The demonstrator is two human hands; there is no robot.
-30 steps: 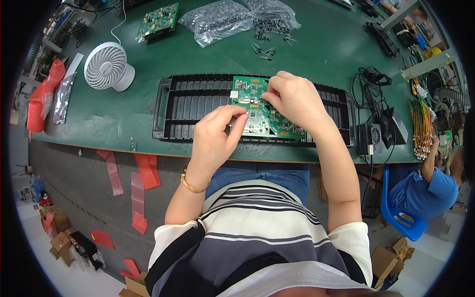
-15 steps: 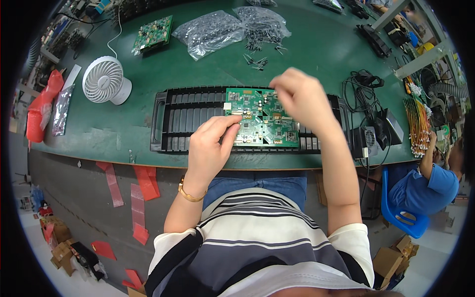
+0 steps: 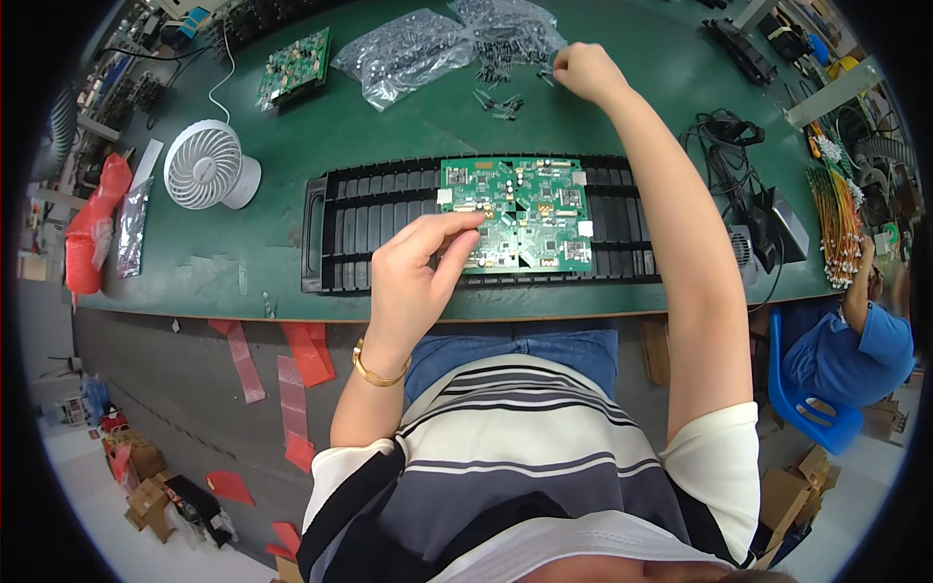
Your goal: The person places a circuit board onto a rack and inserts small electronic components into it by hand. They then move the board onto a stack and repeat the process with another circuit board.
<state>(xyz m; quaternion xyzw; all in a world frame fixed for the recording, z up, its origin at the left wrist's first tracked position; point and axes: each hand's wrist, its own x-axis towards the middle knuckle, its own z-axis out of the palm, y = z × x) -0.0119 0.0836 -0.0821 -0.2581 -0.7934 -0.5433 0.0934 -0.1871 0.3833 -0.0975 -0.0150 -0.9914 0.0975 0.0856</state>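
A green circuit board panel [image 3: 502,238] lies on a black slotted tray [image 3: 389,284] in front of me. My left hand [image 3: 420,262] reaches over the panel's left part, thumb and fingertips drawn together. Whatever lies between them is too small to make out. Out at the far side of the table, my right hand [image 3: 590,74] has its fingers closed beside loose black parts with wire leads, probably capacitors [image 3: 503,105]. Its fingertips are at one of these parts, and I cannot tell what they grip. Two clear plastic bags [image 3: 408,56] of such parts lie just left of it.
A white fan [image 3: 204,165] stands at the left, near a red bag [image 3: 89,238]. Another green board [image 3: 294,66] is at the back left. Black cables and adapters [image 3: 724,146] lie on the right. Beyond them a person in a blue shirt [image 3: 846,355] sits by bundled wires [image 3: 833,228].
My right hand has moved from above the board panel to the loose parts at the back. My left hand stays over the panel, fingertips still together. The view has shifted slightly.
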